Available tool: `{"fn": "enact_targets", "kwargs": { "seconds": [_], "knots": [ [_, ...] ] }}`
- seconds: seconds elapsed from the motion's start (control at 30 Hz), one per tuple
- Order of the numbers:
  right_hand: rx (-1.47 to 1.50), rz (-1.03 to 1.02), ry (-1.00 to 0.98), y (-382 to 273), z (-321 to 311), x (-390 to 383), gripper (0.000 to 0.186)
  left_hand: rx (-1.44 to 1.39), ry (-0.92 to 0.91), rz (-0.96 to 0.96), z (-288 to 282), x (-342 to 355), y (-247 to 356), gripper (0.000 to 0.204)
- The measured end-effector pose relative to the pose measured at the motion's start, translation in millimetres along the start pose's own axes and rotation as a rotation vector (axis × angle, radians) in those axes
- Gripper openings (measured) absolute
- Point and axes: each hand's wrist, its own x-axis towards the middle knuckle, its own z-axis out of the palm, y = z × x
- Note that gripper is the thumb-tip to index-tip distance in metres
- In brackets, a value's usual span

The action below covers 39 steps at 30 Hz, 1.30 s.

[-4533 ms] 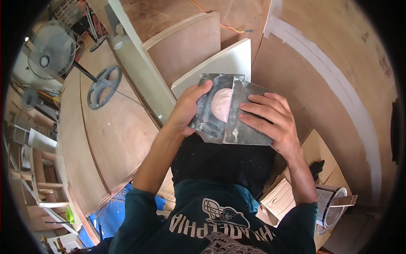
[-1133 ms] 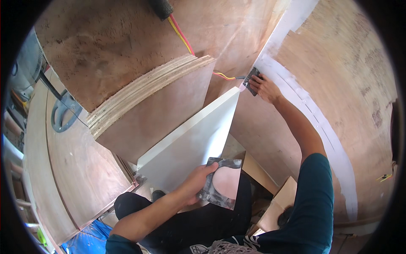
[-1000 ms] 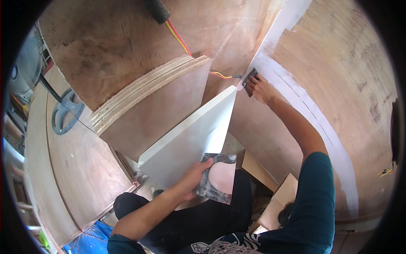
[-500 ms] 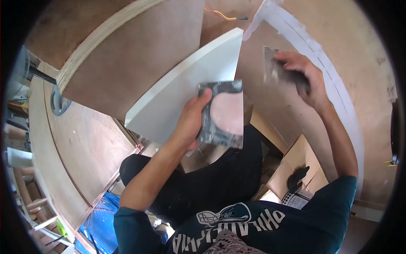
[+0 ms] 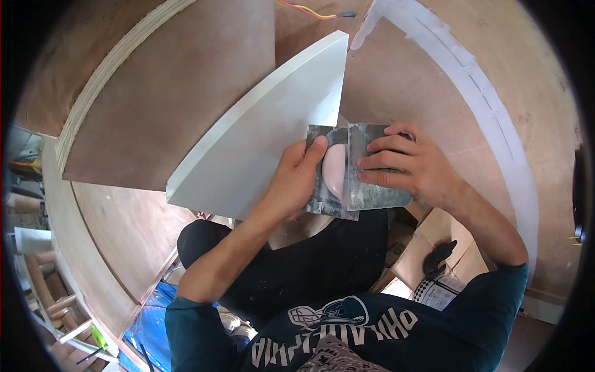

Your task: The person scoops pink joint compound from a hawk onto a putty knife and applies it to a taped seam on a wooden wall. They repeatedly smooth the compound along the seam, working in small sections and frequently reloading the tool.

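A person in a dark green printed shirt, lower edge of the frame, sits or crouches in black trousers at lower centre. At the middle of the frame, the left hand grips a dark plate, thumb on its face, carrying a smooth mound of pink putty. The right hand holds a grey scraper, fingers spread across it, its straight edge right beside the mound; contact between the two cannot be told. At lower right, a black object lies on cardboard near a check-patterned container, while a blue sheet shows at lower left. Beyond the hands, a white curved panel stands before brown plywood at upper left. Farther off, a pale filler band arcs down the right side over a wooden surface, and a red-and-yellow cable crosses the top
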Motion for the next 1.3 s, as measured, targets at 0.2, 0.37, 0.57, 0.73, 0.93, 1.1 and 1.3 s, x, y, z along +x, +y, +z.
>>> {"fn": "enact_targets", "kwargs": {
  "seconds": [0.2, 0.37, 0.57, 0.73, 0.93, 1.1, 1.3],
  "knots": [
    [0.641, 0.356, -0.001, 44.2, 8.6, -48.0, 0.043, 0.081, 0.06, 0.073, -9.4, -6.2, 4.8, 0.04],
    [1.372, 0.999, 0.519, 92.7, 45.6, -75.0, 0.043, 0.03, 0.051, -0.05, -1.2, -22.3, 6.4, 0.04],
    [0.499, 0.748, 0.226, 157.7, 95.4, -55.1, 0.04, -0.057, 0.081, -0.159, -4.2, -39.3, 10.8, 0.041],
    [-0.504, 0.009, -0.124, 217.6, 175.0, -22.6, 0.036, -0.058, 0.158, -0.18, -10.6, -48.0, 0.6, 0.039],
    [-0.726, -0.09, -0.204, 285.6, 210.6, 6.8, 0.034, 0.0, 0.165, -0.181, -23.3, -73.5, -1.8, 0.039],
    [-0.765, -0.113, -0.206, 306.0, 215.3, 12.0, 0.035, -0.031, 0.213, -0.208, -24.8, -77.7, 3.2, 0.039],
    [-0.793, -0.042, -0.194, 307.6, 221.5, 11.4, 0.031, 0.011, 0.158, -0.188, -25.9, -70.8, 0.4, 0.04]
  ]
}}
